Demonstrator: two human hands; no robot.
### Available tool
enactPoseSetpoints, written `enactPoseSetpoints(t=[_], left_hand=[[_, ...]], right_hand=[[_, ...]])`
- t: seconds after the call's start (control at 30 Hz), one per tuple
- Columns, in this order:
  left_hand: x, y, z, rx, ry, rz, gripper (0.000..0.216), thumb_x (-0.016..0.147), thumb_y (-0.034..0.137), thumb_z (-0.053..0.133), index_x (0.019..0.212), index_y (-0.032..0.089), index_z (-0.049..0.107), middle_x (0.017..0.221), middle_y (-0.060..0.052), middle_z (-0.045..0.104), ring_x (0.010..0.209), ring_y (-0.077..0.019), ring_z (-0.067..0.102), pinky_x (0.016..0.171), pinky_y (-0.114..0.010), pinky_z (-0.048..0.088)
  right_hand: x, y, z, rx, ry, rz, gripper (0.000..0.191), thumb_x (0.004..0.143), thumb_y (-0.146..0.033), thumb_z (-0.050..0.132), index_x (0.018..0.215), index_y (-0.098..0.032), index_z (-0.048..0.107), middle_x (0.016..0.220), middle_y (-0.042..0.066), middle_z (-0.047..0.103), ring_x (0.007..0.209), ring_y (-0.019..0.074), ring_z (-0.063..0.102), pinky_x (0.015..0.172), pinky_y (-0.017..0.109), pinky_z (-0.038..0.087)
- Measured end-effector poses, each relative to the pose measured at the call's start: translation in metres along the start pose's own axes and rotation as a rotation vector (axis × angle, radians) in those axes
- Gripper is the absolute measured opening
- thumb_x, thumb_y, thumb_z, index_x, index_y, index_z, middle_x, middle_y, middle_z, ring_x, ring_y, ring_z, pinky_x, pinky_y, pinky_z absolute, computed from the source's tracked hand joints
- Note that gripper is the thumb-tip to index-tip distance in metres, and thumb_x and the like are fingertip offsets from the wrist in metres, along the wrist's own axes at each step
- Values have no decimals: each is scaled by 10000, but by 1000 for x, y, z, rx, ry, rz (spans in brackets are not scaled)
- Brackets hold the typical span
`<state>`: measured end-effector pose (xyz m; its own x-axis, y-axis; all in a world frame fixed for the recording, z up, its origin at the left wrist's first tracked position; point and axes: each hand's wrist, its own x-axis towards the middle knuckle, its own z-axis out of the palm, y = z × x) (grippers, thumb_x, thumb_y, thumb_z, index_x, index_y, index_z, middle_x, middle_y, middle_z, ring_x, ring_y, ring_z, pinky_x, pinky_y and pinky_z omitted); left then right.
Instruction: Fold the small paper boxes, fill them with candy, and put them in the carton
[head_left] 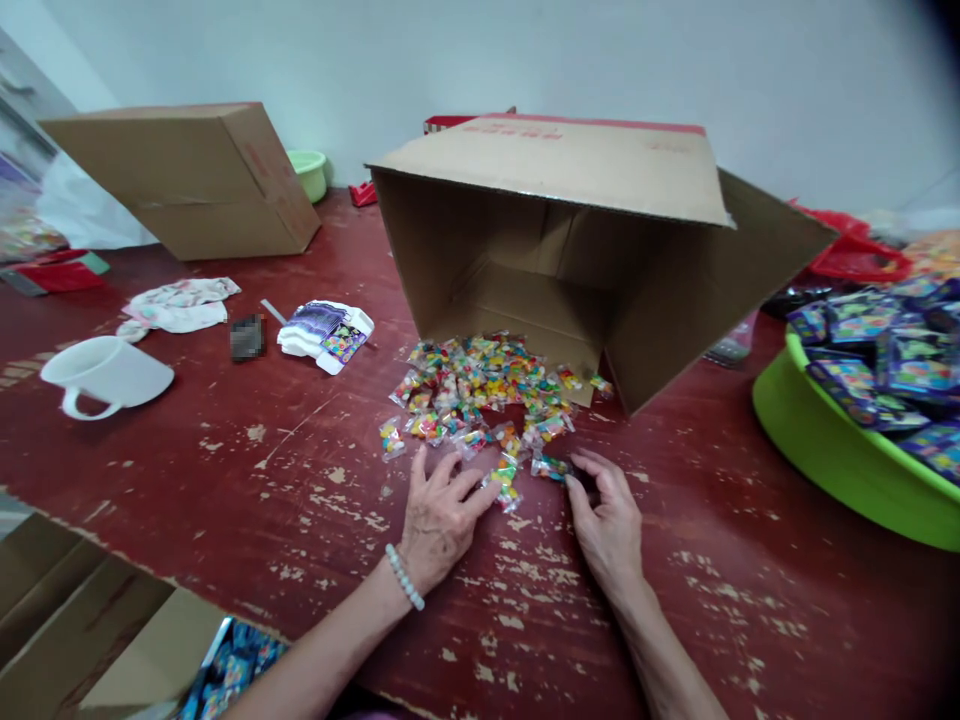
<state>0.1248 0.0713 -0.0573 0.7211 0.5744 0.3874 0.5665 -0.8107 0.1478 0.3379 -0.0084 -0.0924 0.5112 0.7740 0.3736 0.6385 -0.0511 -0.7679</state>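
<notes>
Many small clear packets of colourful candy [491, 375] spill from the mouth of a cardboard box [600, 165] lying on its side. My left hand [442, 510], with a pale bead bracelet [405, 578] at the wrist, rests with fingers spread on the table at the near edge of the pile. Its thumb and forefinger are by a candy packet [505, 485]. My right hand [609, 515] is curved with thumb and fingers apart, beside another candy packet [550, 467]; the fingertips are at that packet's right end. Neither hand lifts anything.
A green basin [832, 470] heaped with dark printed packs [900, 350] stands at the right. Leftward are a white mug [112, 372] on its side, flattened printed cartons [326, 335], a cloth [184, 303] and another cardboard box [202, 185]. An open box [142, 650] sits below the table edge.
</notes>
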Motion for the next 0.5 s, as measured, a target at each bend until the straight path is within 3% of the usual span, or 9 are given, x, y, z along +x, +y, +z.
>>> enactPoseSetpoints(t=[0.2,0.4,0.5], left_hand=[[-12,-3,-1,-24,97,-7,246,899,155,564,1024,306,712,974,13,757,1067,-276,595,1081,-655,201],[-12,-1,-3,-42,144,-13,228,903,163,577,1018,302,716,939,23,767,1021,-241,624,1111,-624,174],[-13,0,-3,-44,152,-8,227,911,175,570,1031,304,713,935,24,769,1014,-244,632,1112,-625,167]], right_hand=[[-1,-1,2,-47,30,-70,221,932,-291,522,1088,-202,649,1154,119,632,1087,261,592,949,460,475],[-2,-8,1,-113,49,-289,188,916,-197,542,1057,-217,664,1011,93,662,960,245,611,845,435,499],[-5,-15,2,-105,-18,-396,181,887,-160,581,1025,-230,675,976,77,667,939,238,604,837,416,504]])
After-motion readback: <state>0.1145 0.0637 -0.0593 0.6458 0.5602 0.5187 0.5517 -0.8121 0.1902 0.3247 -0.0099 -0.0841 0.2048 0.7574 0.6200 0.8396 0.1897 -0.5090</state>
